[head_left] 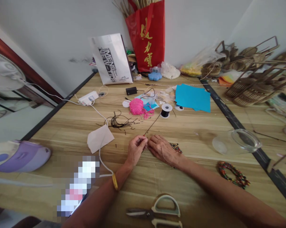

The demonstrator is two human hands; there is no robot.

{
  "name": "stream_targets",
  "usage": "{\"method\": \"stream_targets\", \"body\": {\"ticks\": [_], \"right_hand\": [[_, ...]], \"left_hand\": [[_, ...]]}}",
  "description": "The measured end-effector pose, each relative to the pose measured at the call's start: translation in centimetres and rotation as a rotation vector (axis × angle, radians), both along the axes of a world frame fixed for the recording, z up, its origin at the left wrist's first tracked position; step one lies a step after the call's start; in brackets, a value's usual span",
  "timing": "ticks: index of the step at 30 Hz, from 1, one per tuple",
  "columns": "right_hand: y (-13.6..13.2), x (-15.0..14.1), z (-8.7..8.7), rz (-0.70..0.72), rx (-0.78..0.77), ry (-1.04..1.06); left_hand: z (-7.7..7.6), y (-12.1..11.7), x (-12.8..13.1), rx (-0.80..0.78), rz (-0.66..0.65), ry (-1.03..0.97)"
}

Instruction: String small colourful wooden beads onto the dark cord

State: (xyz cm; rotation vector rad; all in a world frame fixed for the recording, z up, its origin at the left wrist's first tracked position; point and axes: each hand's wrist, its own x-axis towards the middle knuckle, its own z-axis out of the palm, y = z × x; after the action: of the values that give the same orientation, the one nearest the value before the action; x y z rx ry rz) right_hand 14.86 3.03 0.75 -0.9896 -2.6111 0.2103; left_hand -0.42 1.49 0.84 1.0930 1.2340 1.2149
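My left hand pinches a thin black cord between thumb and forefinger. From there the cord runs up to a white spool wound with black thread. Close against it, my right hand has its fingers curled, thumb side meeting the left fingertips; what lies in them is hidden. Dark multicoloured beads lie partly behind the right hand. A looped strand of beads rests to the right of my right forearm. Scissors with pale handles lie in front of me.
Cut black cords, a pink yarn ball and blue sheets lie beyond my hands. A glass jar lies on its side at right. On the left are a paper piece, a white cable and a pixelated bright screen.
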Motion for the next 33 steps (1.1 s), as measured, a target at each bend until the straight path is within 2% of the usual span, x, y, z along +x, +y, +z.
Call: {"method": "stream_targets", "body": {"ticks": [7,13,19,23,25,29,33], "right_hand": [[-0.9,1.5,0.3,-0.058,-0.009,-0.039],[-1.8,3.0,-0.2,-0.085,-0.058,0.028],[-2.3,4.1,0.4,0.011,-0.135,0.174],[-2.2,6.0,1.2,-0.023,-0.194,0.292],[-2.1,7.3,0.9,-0.1,-0.171,0.337],[-2.1,9.2,-0.6,-0.214,-0.177,0.246],[-2.8,9.1,-1.8,-0.146,-0.156,0.12]], "left_hand": [[-0.3,0.1,0.2,-0.005,-0.06,0.024],[-0.6,-0.3,0.2,0.078,-0.166,0.224],[-0.7,-0.5,0.2,0.238,-0.391,0.338],[-0.5,-0.9,0.3,0.346,-0.571,0.491],[-0.6,-1.1,0.3,0.413,-0.656,0.6],[-0.6,-1.4,0.2,0.508,-0.756,0.777],[-0.3,-1.5,0.2,0.548,-0.802,0.861]]}}
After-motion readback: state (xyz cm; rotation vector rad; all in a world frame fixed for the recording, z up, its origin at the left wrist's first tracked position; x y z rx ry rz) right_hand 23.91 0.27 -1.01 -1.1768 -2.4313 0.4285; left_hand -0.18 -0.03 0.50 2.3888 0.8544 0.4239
